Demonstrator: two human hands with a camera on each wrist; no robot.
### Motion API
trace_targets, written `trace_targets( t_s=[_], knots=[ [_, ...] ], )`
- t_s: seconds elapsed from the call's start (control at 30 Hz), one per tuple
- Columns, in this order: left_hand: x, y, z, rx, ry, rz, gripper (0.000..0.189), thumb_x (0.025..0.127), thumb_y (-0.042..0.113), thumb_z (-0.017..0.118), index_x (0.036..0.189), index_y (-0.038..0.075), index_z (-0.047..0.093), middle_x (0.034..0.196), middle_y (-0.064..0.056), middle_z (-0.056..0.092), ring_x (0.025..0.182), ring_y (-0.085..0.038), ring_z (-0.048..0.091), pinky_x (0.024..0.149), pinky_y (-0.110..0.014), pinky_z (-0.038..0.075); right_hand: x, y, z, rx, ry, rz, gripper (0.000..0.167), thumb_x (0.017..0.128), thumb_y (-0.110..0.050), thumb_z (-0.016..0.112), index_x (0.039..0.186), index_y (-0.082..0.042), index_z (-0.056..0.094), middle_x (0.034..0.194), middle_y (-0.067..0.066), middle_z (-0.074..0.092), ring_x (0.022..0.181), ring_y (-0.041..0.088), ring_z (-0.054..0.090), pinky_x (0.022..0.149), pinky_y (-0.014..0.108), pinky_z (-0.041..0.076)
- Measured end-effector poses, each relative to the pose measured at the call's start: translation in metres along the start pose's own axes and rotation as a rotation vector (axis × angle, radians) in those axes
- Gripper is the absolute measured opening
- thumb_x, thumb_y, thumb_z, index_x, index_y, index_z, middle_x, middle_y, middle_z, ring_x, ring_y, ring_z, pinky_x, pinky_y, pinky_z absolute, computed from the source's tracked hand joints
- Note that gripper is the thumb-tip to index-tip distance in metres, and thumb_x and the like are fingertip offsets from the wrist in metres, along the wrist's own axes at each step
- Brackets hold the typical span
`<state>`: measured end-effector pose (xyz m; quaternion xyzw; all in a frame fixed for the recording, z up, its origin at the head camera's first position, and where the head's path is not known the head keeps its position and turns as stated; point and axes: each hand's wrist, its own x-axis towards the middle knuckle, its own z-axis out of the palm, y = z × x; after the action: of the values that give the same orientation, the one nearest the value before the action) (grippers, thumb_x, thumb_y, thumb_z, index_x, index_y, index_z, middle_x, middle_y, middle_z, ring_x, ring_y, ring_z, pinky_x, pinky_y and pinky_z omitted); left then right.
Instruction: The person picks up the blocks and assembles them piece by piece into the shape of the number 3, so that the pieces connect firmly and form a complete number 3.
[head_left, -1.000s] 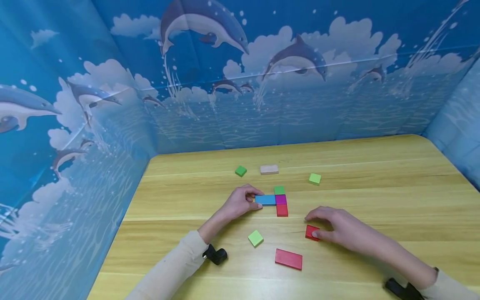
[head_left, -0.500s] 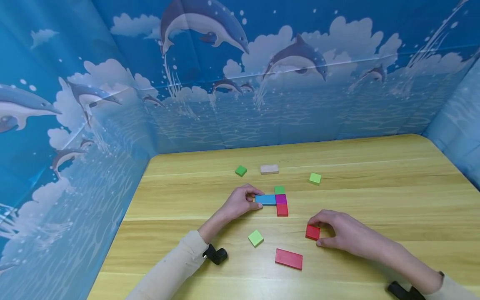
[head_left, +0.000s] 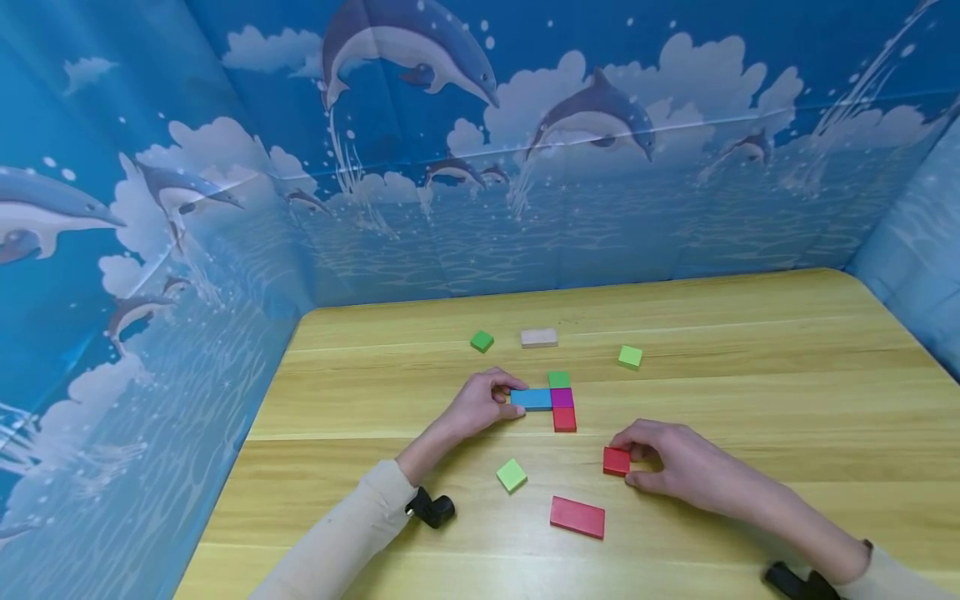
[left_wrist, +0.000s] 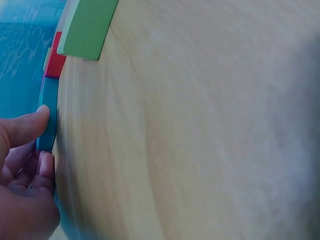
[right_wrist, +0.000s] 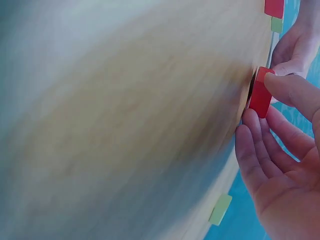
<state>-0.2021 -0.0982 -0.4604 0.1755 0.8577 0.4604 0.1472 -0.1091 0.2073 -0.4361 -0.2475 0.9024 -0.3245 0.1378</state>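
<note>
My left hand (head_left: 480, 404) pinches the left end of a blue rectangular block (head_left: 531, 400) between thumb and fingers. Its right end meets a purple square block (head_left: 562, 398), which sits in a short column between a green block (head_left: 558, 380) behind and a red block (head_left: 565, 419) in front. To the right, my right hand (head_left: 675, 462) holds a separate red square block (head_left: 616, 461) by its right side. In the right wrist view the thumb presses one face of this red block (right_wrist: 261, 95), with fingers underneath; a dark gap or shadow shows along its table side.
Loose blocks lie around: dark green (head_left: 482, 342), pale grey-pink (head_left: 538, 338) and light green (head_left: 630, 357) at the back. Nearer are a light green square (head_left: 512, 476) and a long red-pink block (head_left: 577, 517). A dolphin-print curtain (head_left: 480, 225) borders the wooden table (head_left: 750, 350).
My right thumb has come off the top of the red square block to its near side, and that hand has shifted the block slightly left. My left hand stays on the blue block.
</note>
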Motion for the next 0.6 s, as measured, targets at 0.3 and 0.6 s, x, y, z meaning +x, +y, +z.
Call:
trace_targets(
  t_s=[0.3, 0.6],
  knots=[
    [0.0, 0.0, 0.001, 0.006, 0.006, -0.006, 0.027, 0.084, 0.007, 0.078, 0.111, 0.009, 0.073, 0.101, 0.001, 0.06, 0.084, -0.016, 0.052, 0.076, -0.027, 0.046, 0.008, -0.001, 0.004, 0.02, -0.005, -0.006, 0.032, 0.084, -0.02, 0.079, 0.113, -0.02, 0.067, 0.099, -0.014, 0.06, 0.086, 0.004, 0.057, 0.076, 0.025, 0.051],
    [0.001, -0.003, 0.001, 0.008, 0.009, 0.005, 0.027, 0.084, 0.007, 0.079, 0.11, 0.01, 0.074, 0.101, 0.001, 0.06, 0.084, -0.016, 0.052, 0.076, -0.027, 0.046, 0.016, -0.006, 0.007, 0.054, -0.021, -0.025, 0.032, 0.086, -0.021, 0.077, 0.115, -0.019, 0.066, 0.103, -0.013, 0.061, 0.09, 0.006, 0.058, 0.079, 0.026, 0.052]
  ],
)
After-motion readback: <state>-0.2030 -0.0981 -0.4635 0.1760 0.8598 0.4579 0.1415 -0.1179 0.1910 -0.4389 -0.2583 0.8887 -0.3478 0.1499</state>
